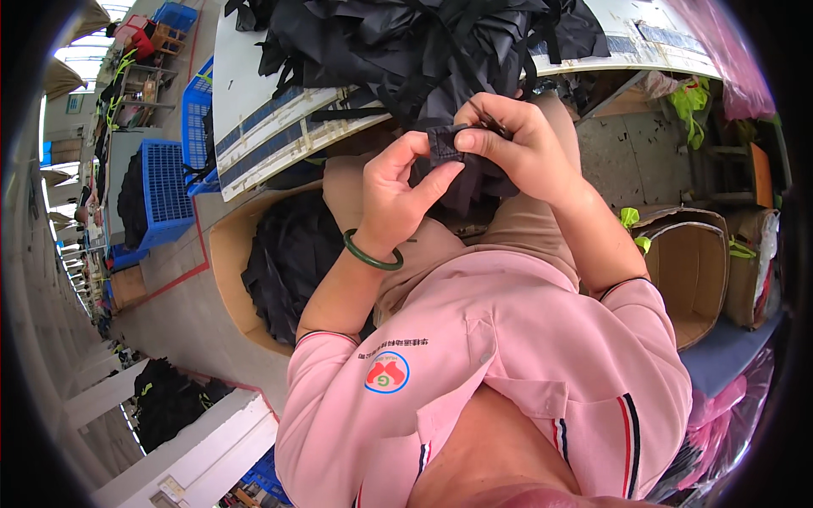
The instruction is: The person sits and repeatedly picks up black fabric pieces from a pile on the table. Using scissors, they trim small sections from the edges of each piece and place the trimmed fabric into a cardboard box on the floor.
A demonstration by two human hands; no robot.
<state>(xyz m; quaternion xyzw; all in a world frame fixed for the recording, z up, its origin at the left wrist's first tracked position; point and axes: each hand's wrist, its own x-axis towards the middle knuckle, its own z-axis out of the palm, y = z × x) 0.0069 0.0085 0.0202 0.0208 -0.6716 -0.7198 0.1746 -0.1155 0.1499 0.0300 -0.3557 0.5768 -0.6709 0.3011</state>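
Note:
A small folded end of black fabric [442,146] is stretched between my two hands, above my lap. My left hand [396,186], with a green bangle on its wrist, pinches its left and lower edge between thumb and fingers. From the right, my right hand [529,152] presses its thumb on the same piece. Something thin and dark [489,118] shows among the right fingers; I cannot make out what it is. More black cloth hangs down behind the hands from a large heap of black fabric pieces [398,51] with straps on the table.
The white worktable [241,110] has a worn, taped front edge. A cardboard box [233,271] of black fabric stands left of my legs, another cardboard box [690,271] at the right. Blue plastic crates [167,190] stand at the left, near a red floor line.

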